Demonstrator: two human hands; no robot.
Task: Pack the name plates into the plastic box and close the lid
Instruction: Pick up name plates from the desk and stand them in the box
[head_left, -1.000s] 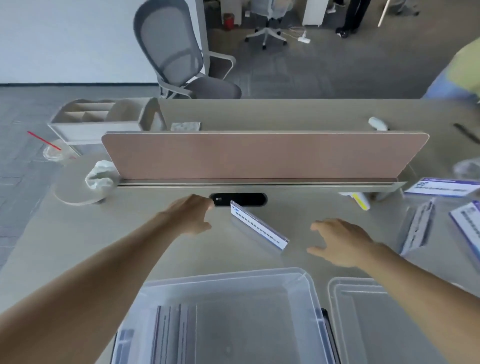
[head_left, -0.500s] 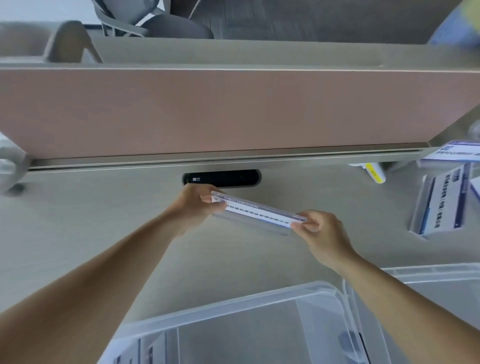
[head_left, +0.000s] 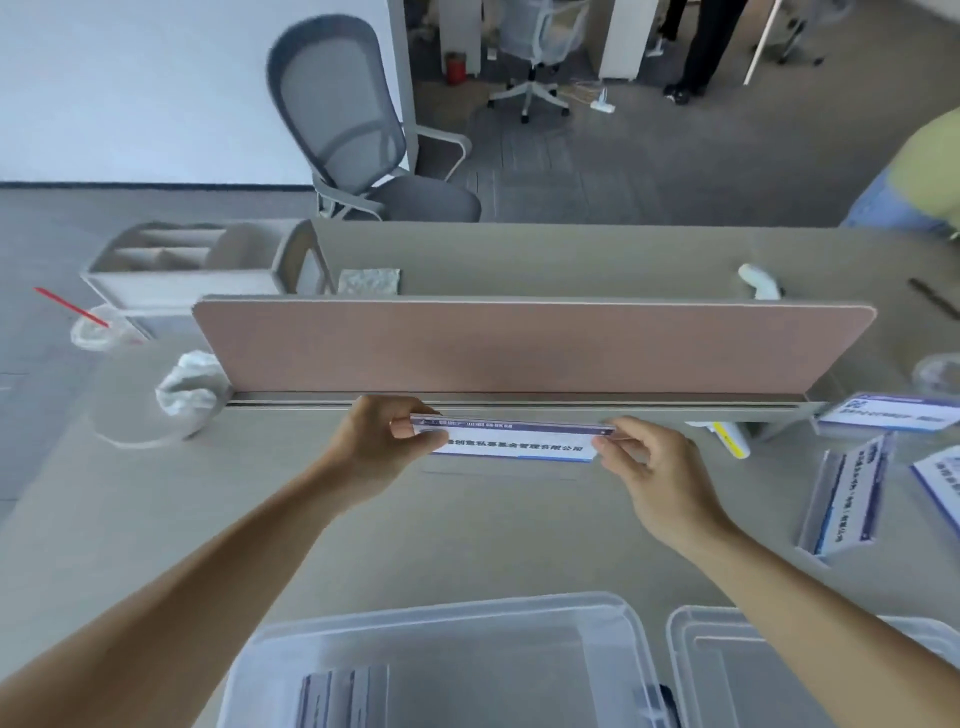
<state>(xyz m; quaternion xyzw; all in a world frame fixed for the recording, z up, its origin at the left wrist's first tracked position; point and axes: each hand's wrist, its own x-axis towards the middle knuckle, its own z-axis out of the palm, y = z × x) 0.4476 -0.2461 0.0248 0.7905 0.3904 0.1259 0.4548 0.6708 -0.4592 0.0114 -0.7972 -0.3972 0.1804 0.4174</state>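
A long clear name plate (head_left: 511, 441) with a white and blue label is held level above the desk, just in front of the pink divider. My left hand (head_left: 382, 444) pinches its left end and my right hand (head_left: 649, 467) pinches its right end. The clear plastic box (head_left: 441, 613) stands open at the near edge, with several name plates (head_left: 340, 696) stacked at its left side. Its lid (head_left: 691, 654) lies to the right of it. More name plates lie at the right: one on its side (head_left: 844, 499), one near the divider's end (head_left: 891, 418), one at the frame edge (head_left: 943, 483).
The pink divider (head_left: 519, 348) runs across the desk behind my hands. A crumpled white tissue (head_left: 189, 387) sits at its left end, a yellow and white marker (head_left: 730, 439) at its right. A grey office chair (head_left: 358, 135) stands beyond; a person stands at far right.
Both hands reached the name plate lying askew on the desk, took it by its ends, and now hold it level with its label facing me.
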